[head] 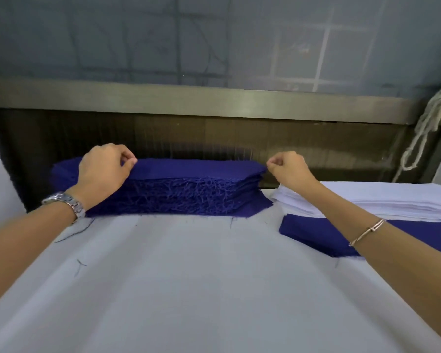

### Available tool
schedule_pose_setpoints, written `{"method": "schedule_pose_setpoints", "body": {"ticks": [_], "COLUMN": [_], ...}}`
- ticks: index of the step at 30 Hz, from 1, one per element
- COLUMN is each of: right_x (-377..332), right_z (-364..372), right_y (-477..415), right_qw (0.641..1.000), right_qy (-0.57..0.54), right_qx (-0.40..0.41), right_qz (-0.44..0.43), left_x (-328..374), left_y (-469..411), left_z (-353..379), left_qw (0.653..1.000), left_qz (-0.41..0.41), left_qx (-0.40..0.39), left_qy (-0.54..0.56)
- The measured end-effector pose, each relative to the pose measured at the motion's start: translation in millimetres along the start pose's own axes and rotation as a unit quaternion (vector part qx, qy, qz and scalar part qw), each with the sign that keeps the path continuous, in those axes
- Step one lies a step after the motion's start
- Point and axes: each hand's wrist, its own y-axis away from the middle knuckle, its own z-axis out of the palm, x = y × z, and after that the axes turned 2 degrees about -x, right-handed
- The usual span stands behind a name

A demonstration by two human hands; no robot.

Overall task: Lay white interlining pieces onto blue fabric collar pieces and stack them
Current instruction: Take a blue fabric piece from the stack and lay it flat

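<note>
Tall stack of blue collar pieces (189,192) sits at the far edge of the desk (189,289). Left hand (102,171) pinches the top blue piece (196,167) at its left end and right hand (289,169) pinches its right tip, fingers curled tight. White interlining stack (367,200) lies just right, resting on more blue pieces (313,238).

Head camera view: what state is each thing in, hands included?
left hand, pinches the top blue piece at its left end.
right hand, pinches its right tip.
top blue piece, flat on the blue stack.
blue stack, tall, edges frayed.
white interlining stack, untouched.
low blue pile, lying flat.
</note>
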Motion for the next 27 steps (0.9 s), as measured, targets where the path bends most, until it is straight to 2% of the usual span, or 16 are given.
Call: {"method": "schedule_pose_setpoints", "body": {"ticks": [5, 12, 19, 27], "right_x": [-16, -25, -29, -29], "right_z": [16, 19, 15, 15], "right_y": [-17, -18, -9, -11], "right_qw": [0.997, 0.998, 0.997, 0.997], "right_qy": [-0.003, -0.011, -0.036, -0.020], "right_qx": [-0.054, 0.012, 0.071, 0.060], "right_qz": [0.048, 0.053, 0.005, -0.035], "left_x": [-44, -61, -44, -21], "left_y": [-2, -4, -9, -20], "left_z": [-12, -21, -30, -42], "left_qw": [0.998, 0.996, 0.985, 0.970], "left_qz": [-0.037, -0.064, -0.074, -0.092], "left_qx": [-0.024, -0.044, -0.048, -0.118], "left_qy": [-0.033, -0.034, -0.146, -0.190]}}
